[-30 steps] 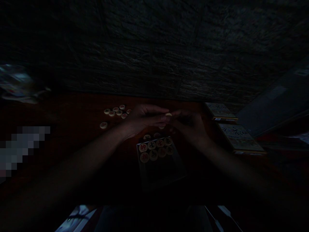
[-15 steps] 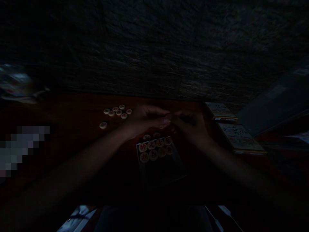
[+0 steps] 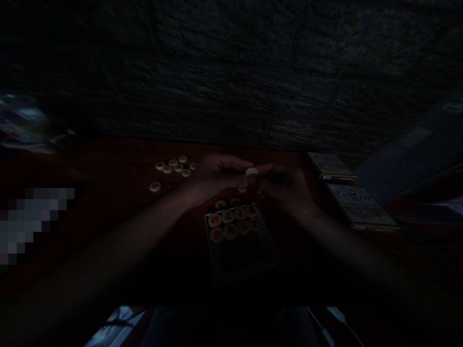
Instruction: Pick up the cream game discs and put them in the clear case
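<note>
In the dim head view, a pale round Chinese chess piece [image 3: 252, 171] is pinched between the fingertips of both hands above the table. My left hand [image 3: 213, 174] grips it from the left, and my right hand [image 3: 284, 185] touches its right side, fingers bent. Below them lies a shallow open box [image 3: 242, 262] with two rows of pieces at its far end, such as a red-lettered piece [image 3: 214, 220] in the corner. Just beyond the box rim, a loose piece [image 3: 220, 205] and another piece [image 3: 235, 201] sit partly in shadow.
A cluster of several chess pieces [image 3: 178, 167] lies left of my left hand, one piece [image 3: 155, 186] apart from them. Two flat printed boxes, a far box [image 3: 331, 165] and a nearer box [image 3: 361, 205], rest at right. A dark stone wall [image 3: 224, 86] rises behind the table.
The chess piece between my fingertips has turned up into view, its pale face showing. Another piece is visible just under my fingers. Both arms stay almost in place.
</note>
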Demonstrator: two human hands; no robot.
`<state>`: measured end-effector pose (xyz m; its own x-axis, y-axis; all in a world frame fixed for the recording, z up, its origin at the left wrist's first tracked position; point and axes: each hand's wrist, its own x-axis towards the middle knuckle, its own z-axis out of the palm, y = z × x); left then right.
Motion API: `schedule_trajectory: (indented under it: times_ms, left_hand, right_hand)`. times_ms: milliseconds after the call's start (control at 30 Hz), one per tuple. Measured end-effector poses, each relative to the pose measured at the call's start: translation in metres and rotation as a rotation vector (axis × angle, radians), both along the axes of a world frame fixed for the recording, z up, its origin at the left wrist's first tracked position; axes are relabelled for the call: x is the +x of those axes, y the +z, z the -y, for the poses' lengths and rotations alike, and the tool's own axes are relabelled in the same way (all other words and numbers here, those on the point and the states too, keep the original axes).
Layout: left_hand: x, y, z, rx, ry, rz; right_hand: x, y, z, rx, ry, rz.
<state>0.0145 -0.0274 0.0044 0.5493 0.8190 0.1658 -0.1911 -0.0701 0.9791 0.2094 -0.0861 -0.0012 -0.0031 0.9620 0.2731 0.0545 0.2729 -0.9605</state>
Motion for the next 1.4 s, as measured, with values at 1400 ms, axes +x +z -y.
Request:
schedule_trajectory:
  times_ms: [1400]
  left_hand:
    - [0.0038, -0.0032, 0.0024, 0.267, 0.027, -0.177]
  right_hand:
    - [-0.0022, 0.0065, 0.0022, -0.004, -0.086, 0.171]
